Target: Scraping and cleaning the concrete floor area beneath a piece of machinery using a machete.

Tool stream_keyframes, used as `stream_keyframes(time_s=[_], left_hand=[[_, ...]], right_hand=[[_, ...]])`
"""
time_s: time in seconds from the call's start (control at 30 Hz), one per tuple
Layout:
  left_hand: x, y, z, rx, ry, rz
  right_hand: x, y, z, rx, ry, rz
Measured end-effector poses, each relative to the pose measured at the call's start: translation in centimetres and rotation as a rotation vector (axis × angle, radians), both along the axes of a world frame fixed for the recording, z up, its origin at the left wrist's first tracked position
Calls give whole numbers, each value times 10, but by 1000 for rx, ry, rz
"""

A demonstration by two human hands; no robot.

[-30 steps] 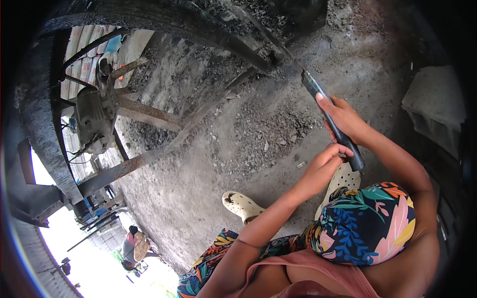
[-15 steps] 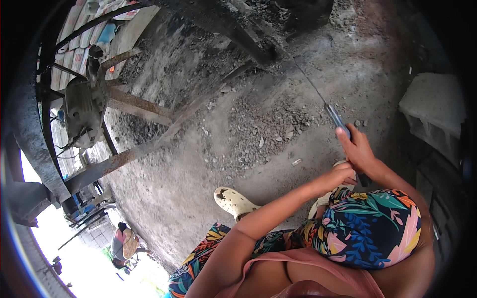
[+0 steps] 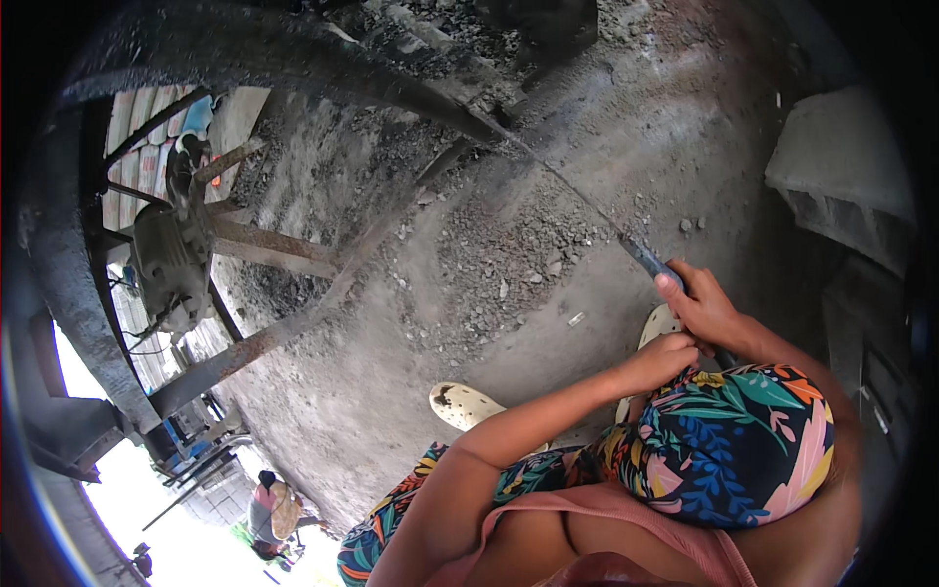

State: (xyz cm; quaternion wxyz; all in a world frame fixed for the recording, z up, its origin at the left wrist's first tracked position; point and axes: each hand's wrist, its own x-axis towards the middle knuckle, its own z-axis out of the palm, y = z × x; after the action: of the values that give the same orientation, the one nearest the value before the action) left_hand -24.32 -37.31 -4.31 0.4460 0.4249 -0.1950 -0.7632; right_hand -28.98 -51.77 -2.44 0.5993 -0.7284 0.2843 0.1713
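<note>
A long thin metal rod with a thicker blue-grey handle slants from my hands up to the left. Its far end runs in by a dark metal beam among soot and rubble, where I cannot make out the tip. My right hand is closed round the handle, thumb along its upper side. Just below it, beside my raised knee, my left hand is closed against the lower part of the handle. Its fingertips are partly hidden. The butt of the handle shows behind my hands.
Grey rubble lies on the dusty ground before my cream clogs. Rusty metal bars form a frame at left. A concrete block stands at right. A person bends down at the far lower left.
The handle and my right hand have come slightly lower in the view. The rod now lies at a flatter slant. The view has shifted, so the dark beam at the top shows more.
</note>
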Motion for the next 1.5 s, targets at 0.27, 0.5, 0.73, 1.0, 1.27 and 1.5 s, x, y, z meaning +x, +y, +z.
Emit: stream_keyframes(time_s=[0.27,0.5,0.73,1.0,1.27,1.5], left_hand=[[2,6,1,8,-66,14],[29,-5,23,-83,73,-3],[42,-17,48,-163,-114,51],[57,-20,57,-55,-96,148],[43,-21,63,-4,-1,101],[43,-22,49,-57,-25,108]], right_hand=[[-9,10,-17,132,124,-88],[-12,-15,6,783,254,-231],[-6,-22,3,1086,366,-376],[11,-23,2,1278,282,-363],[-20,-7,13,1229,413,-583],[-22,-13,7,1361,422,-514]])
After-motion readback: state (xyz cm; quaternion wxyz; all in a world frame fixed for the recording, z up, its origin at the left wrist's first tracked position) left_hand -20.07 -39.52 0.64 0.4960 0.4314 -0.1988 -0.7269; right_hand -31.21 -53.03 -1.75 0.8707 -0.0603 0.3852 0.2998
